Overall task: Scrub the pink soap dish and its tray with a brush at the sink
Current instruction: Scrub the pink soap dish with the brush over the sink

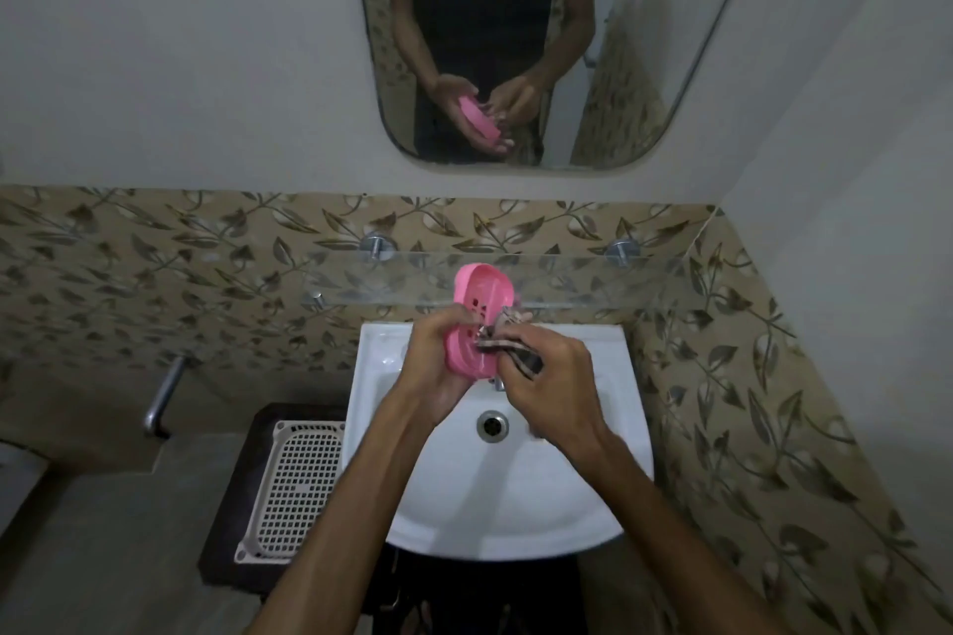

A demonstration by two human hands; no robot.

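Observation:
My left hand (438, 366) grips a pink soap dish (479, 304) with drain slots, held tilted on its edge above the back of the white sink (495, 495). My right hand (552, 376) is closed around a dark brush (508, 348) with pale stripes. The brush head presses against the dish's inner face. The tap is mostly hidden behind my hands. I cannot tell whether the dish's tray is attached or apart.
A glass shelf (567, 278) runs just above the sink, close behind the dish. A mirror (515, 36) hangs above it. A perforated white basket (294, 485) lies on a dark stand left of the sink, near a metal wall tap (165, 392).

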